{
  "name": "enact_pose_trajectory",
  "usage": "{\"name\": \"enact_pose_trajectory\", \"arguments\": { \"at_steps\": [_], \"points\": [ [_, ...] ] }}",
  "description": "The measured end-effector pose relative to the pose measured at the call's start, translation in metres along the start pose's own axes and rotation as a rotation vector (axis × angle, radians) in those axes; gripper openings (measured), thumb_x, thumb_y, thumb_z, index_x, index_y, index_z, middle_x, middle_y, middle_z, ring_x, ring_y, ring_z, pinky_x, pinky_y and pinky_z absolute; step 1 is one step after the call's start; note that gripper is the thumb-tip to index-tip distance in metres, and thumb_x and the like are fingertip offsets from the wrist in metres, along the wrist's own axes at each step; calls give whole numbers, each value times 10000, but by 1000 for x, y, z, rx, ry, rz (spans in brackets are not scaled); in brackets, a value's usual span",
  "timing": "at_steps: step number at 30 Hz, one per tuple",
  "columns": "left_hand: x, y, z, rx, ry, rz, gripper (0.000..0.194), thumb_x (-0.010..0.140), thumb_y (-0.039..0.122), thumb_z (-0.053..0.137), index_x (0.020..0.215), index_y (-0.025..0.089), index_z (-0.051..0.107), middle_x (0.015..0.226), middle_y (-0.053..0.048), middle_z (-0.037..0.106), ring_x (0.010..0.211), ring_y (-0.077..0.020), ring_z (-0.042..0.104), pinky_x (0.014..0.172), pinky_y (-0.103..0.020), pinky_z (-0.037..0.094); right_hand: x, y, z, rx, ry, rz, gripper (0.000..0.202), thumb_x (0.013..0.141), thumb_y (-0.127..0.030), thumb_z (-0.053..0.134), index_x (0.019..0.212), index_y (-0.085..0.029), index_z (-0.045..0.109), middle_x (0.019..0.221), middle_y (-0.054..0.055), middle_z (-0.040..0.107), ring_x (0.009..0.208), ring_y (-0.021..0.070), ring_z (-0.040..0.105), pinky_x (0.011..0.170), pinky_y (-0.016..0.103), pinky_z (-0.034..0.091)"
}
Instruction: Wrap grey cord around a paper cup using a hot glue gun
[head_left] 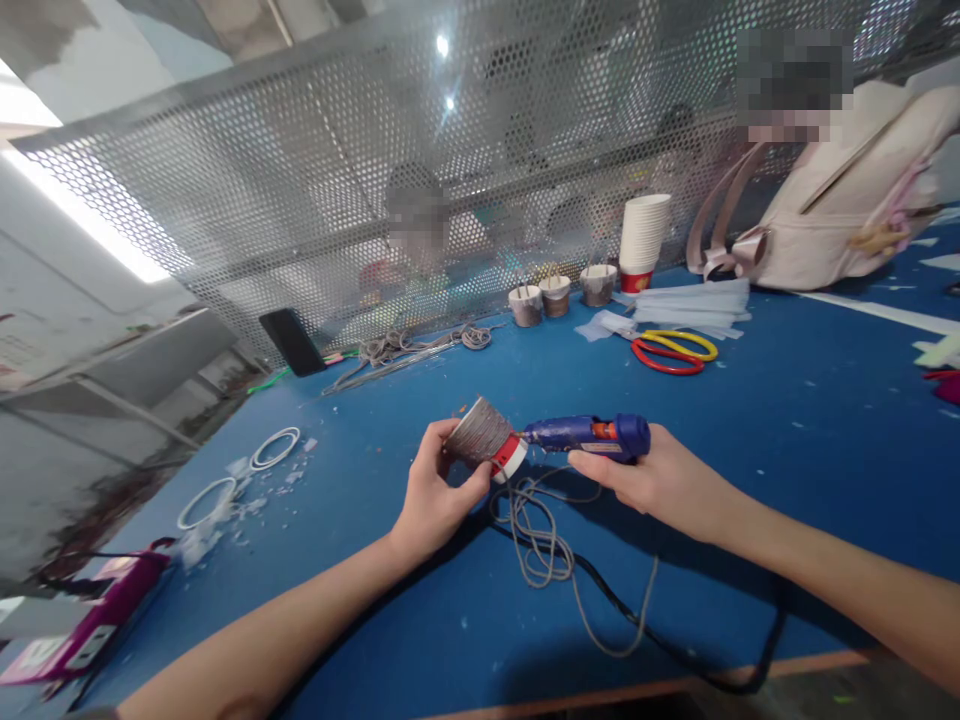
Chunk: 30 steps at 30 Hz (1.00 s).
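Cup point(487, 436), tilted, grey-corded, red-banded; left hand point(433, 492) clamped around it, right hand point(664, 485) around glue gun point(570, 434).

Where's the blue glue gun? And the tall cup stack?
Blue glue gun point(574, 434): head view, on its blue body.
Tall cup stack point(645, 235): head view, on the white cup sides.

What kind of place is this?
It's probably a craft room or workshop: the left hand holds a paper cup wound with grey cord, the right hand holds a blue glue gun, and scissors lie on the table.
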<state>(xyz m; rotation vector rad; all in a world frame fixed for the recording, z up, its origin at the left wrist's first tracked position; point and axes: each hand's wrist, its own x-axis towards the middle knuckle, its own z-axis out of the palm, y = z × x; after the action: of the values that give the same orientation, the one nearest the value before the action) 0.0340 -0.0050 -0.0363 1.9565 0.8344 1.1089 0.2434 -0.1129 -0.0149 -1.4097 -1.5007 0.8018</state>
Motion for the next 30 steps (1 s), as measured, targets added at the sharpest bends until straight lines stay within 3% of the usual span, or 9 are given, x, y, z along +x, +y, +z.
{"name": "enact_pose_trajectory", "arguments": {
  "at_steps": [7,11,15,18,22,25,30],
  "points": [
    [0,1,-1,-47,-14,5,316,672,237,651,951,188,510,838,-6,592,744,-144,585,693,-273,493,6,5,-4,240,-38,208,395,815,-486,553,577,-190,445,464,-64,416,353,57,356,360,210,259],
    [2,1,-2,-47,19,5,299,685,237,641,949,190,508,817,4,581,726,-133,570,675,-260,480,5,-1,-11,259,-74,139,411,830,-459,539,552,-157,519,513,-13,535,349,47,394,381,218,276],
    [4,2,-3,-13,58,-25,264,702,235,629,936,186,516,781,15,561,677,-117,528,649,-247,460,6,-7,-17,220,-32,86,379,847,-461,506,643,-151,584,650,30,640,344,49,422,368,223,285],
    [5,3,-5,0,68,-45,264,705,232,623,940,186,514,782,18,554,673,-114,516,651,-246,454,14,-2,-19,67,72,72,380,843,-478,489,674,-160,613,627,30,643,393,91,491,409,236,357],
    [8,6,-9,-5,83,-27,266,715,227,619,953,191,506,798,22,548,698,-114,518,675,-246,456,34,18,-17,-390,228,121,346,773,-506,560,695,-185,662,636,51,677,625,219,635,564,298,451],
    [9,8,-10,-8,82,-11,269,728,232,613,970,194,501,829,17,561,721,-116,531,701,-254,462,49,32,-13,-532,196,166,344,779,-514,553,751,-199,690,734,70,720,726,261,668,614,312,460],
    [8,11,-11,21,67,36,291,728,230,606,998,196,503,847,11,571,707,-114,529,677,-251,455,55,41,-13,-563,169,137,357,797,-519,526,848,-218,711,826,72,734,778,267,676,657,322,478]
  ]
}}
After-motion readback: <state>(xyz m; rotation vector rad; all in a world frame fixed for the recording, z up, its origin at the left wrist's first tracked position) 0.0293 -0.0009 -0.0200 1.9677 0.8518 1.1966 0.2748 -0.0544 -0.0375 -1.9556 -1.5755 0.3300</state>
